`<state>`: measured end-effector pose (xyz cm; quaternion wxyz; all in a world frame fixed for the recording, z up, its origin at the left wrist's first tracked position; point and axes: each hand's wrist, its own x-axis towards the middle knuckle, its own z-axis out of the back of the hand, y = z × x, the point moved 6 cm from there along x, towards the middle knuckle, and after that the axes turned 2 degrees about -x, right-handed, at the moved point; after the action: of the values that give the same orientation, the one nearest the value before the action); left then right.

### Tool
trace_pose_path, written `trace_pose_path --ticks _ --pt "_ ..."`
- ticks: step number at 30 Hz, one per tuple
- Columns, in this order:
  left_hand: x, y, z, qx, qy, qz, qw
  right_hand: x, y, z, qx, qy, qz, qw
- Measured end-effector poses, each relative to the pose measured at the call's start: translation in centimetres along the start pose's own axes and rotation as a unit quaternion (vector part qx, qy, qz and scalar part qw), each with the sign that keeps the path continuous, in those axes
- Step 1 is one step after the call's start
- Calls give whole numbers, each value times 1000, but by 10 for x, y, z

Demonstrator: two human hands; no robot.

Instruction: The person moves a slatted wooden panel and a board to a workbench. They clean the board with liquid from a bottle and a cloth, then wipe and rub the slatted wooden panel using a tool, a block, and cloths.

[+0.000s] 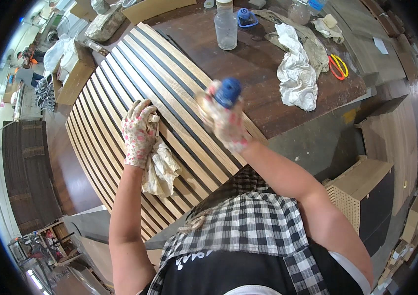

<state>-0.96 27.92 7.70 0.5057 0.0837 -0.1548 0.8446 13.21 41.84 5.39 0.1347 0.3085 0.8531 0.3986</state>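
A slatted wood panel (184, 130), light strips with dark grooves between them, lies at a slant across the brown table. My left hand (140, 130), in a white glove with pink spots, presses a crumpled whitish rag (162, 169) onto the slats; part of the rag hangs out below the palm. Over the panel's right edge, my right hand (223, 120) wears a matching glove and grips a blue-topped object (228, 92). Motion blurs that hand, and the fingers hide most of what it holds, so its kind is unclear.
Behind the panel stand a clear plastic bottle (225, 29) and a small blue container (246, 18). Crumpled white cloth (297, 69) and red-and-yellow-handled scissors (337, 67) lie at the table's right. Cardboard boxes (77, 73) flank the far left; a perforated box (361, 189) stands lower right.
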Motion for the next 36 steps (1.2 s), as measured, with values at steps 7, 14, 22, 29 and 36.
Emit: trace_pose_path --ticks 7,14,22,29,36 --pt "-4 1 -1 9 -1 2 1000 -67 32 22 61 34 19 997" --pt "-2 5 -3 6 -3 2 1000 48 -5 -26 -1 -21 45 999" --pt "-4 3 1 5 -9 -8 1000 -79 40 26 40 32 18 999" --pt "-2 3 -2 -1 -22 -11 1000 13 10 -9 -190 -12 170 967" --pt "-5 4 -1 -5 -19 -7 1000 -64 13 27 259 129 29 957"
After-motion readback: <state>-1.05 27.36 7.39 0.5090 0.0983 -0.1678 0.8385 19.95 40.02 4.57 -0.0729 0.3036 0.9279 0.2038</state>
